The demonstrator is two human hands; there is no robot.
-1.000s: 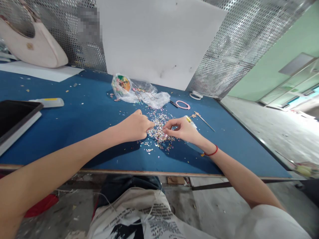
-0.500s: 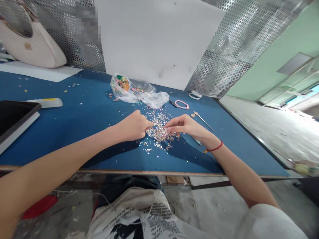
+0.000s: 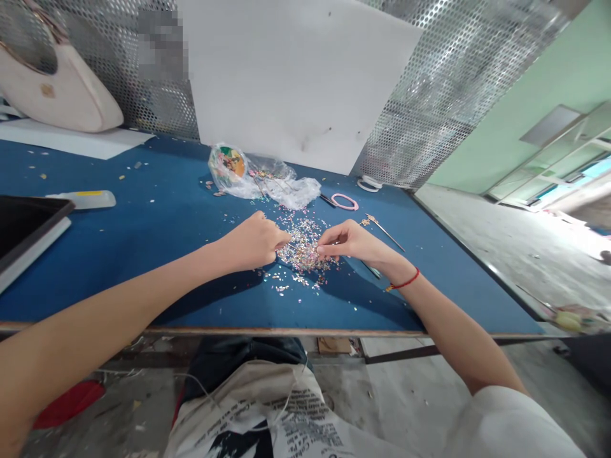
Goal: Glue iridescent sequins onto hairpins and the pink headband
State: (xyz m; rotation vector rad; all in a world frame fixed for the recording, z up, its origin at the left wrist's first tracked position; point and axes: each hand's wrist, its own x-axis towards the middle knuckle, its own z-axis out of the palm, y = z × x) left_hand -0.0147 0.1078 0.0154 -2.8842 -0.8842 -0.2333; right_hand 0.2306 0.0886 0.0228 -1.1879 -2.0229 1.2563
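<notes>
A scattered heap of pink, silver and gold sequins [image 3: 301, 251] lies in the middle of the blue table [image 3: 143, 299]. My left hand [image 3: 255, 242] sits at the heap's left edge, fingers curled and fingertips pinched together. My right hand [image 3: 346, 242] reaches in from the other side, its fingertips low over the heap's right edge. The fingers hide whether either hand holds a sequin. A thin gold ornamental pin [image 3: 384, 232] lies just beyond my right hand, and a small teal-tipped item [image 3: 371, 270] lies under its wrist.
A crumpled clear plastic bag [image 3: 286, 187] with a round printed label lies behind the heap. Nearby are a pink ring [image 3: 344, 202] and a dark pen-like item [image 3: 327, 200]. A tablet [image 3: 23, 229] and a white tube [image 3: 81, 200] lie at left. A perforated metal screen [image 3: 429, 108] stands behind.
My right hand has flattened and moved slightly right along the heap. The small white bottle beside it a second ago no longer shows. The whole view has shifted slightly.
</notes>
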